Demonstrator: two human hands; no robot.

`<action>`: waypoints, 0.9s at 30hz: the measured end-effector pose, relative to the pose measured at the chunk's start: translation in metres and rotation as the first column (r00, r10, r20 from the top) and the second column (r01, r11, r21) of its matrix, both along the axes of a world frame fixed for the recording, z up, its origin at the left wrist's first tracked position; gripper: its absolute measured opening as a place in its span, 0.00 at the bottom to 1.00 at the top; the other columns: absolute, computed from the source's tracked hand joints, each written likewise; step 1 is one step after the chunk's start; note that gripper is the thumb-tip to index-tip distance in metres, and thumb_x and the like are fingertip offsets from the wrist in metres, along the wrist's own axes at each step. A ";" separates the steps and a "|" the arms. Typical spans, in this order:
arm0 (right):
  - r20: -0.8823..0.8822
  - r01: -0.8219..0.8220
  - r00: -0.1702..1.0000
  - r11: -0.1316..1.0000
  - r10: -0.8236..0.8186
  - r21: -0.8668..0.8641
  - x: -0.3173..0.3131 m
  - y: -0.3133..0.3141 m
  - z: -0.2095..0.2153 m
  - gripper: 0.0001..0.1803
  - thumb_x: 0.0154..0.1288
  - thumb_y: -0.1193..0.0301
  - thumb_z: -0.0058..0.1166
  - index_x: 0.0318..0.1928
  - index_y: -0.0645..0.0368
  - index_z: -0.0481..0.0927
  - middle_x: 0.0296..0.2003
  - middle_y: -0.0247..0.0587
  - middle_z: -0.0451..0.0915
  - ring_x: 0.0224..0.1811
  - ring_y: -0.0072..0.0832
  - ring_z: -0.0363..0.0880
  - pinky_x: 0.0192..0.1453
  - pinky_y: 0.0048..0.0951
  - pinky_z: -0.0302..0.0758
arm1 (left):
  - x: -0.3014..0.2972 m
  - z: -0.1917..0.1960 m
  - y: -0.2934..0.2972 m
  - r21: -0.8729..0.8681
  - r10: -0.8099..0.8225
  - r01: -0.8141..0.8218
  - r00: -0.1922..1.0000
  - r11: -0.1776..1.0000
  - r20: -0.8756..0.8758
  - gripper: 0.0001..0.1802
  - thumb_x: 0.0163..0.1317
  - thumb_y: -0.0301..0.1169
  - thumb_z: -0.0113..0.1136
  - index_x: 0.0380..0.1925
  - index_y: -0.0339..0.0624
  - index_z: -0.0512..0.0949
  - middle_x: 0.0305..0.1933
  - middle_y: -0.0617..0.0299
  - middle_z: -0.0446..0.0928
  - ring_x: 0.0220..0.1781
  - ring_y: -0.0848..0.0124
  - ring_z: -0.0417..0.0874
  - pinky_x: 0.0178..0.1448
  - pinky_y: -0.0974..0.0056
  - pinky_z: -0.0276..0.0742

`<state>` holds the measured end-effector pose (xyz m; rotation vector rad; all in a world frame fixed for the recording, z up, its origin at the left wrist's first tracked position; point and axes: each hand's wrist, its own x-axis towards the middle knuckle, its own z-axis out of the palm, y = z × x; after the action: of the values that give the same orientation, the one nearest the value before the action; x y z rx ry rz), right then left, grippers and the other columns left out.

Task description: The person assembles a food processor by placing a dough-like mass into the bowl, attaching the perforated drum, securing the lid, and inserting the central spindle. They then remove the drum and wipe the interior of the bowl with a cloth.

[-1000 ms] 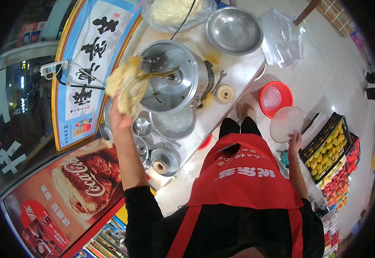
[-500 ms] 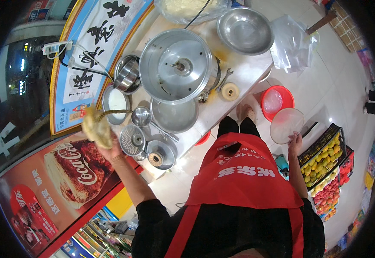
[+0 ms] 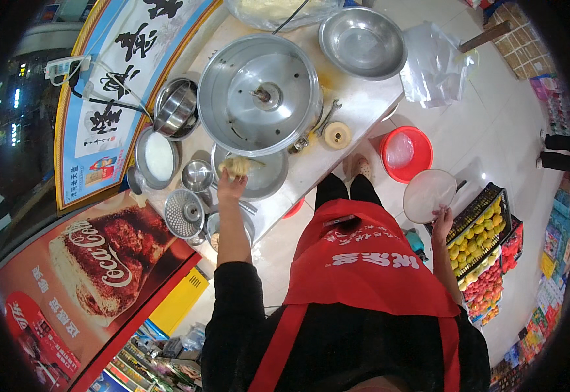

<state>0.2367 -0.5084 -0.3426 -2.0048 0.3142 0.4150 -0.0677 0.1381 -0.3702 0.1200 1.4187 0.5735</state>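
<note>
a person in a red apron (image 3: 370,261) stands at a steel counter (image 3: 357,111), seen from above. the right hand (image 3: 440,221) hangs at the side, fingers pinching the rim of a clear round lid (image 3: 428,195) held over the floor. beside it on the floor, a red basin (image 3: 406,154) holds a clear plastic bag, and black crates (image 3: 484,225) near it are filled with yellow fruit, with red fruit beyond.

the left hand (image 3: 231,186) reaches over the counter's near edge, closed on a pale yellow clump (image 3: 236,167) above a shallow steel pan (image 3: 259,173). at the counter's near left, a perforated steel strainer (image 3: 184,213) lies just beside a small steel bowl (image 3: 197,175), which looks empty. a round dish (image 3: 157,157) next to them holds something white. behind that, a steel pot (image 3: 175,111) lies tilted inside a larger bowl.

mid-counter, a big steel drum (image 3: 259,95) stands open, nothing inside but a central spindle. a wrench (image 3: 327,114) and a tan tape roll (image 3: 337,135) lie just right of it. farther back, a wide steel bowl (image 3: 362,42) sits empty, with a crumpled clear bag (image 3: 435,62) at the counter's far right. at the far edge, a clear tub (image 3: 278,10) holds pale yellow stuff.
</note>
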 end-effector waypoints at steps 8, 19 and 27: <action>0.002 0.009 1.000 0.999 -0.009 -0.051 -0.018 -0.004 -0.029 0.10 0.76 0.66 0.44 0.47 0.55 0.77 0.26 0.34 0.80 0.17 0.14 0.67 0.19 0.18 0.64 | 0.098 0.173 0.020 0.377 -0.424 0.480 0.877 0.792 -0.224 0.45 0.54 0.62 0.64 0.66 0.53 0.63 0.69 0.55 0.61 0.70 0.58 0.60 0.69 0.41 0.53; -0.061 0.000 0.998 0.997 -0.005 -0.075 -0.031 0.027 -0.021 0.11 0.75 0.65 0.44 0.46 0.56 0.76 0.27 0.33 0.80 0.19 0.14 0.68 0.22 0.19 0.66 | 0.141 0.186 0.023 0.266 -0.669 0.680 0.729 0.683 -0.148 0.25 0.49 0.23 0.56 0.52 0.37 0.74 0.51 0.57 0.78 0.50 0.62 0.80 0.52 0.55 0.79; -0.008 -0.024 1.000 1.000 0.024 -0.002 -0.019 0.048 -0.020 0.10 0.76 0.66 0.43 0.46 0.56 0.75 0.27 0.34 0.79 0.18 0.14 0.67 0.20 0.18 0.64 | 0.104 0.174 0.034 0.298 -0.648 0.659 0.747 0.691 -0.147 0.29 0.46 0.21 0.54 0.55 0.32 0.70 0.53 0.54 0.76 0.54 0.58 0.78 0.59 0.55 0.76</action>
<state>0.2176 -0.4607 -0.3627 -2.0114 0.2963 0.4385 0.0368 0.1717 -0.1965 0.8852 1.1826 0.1973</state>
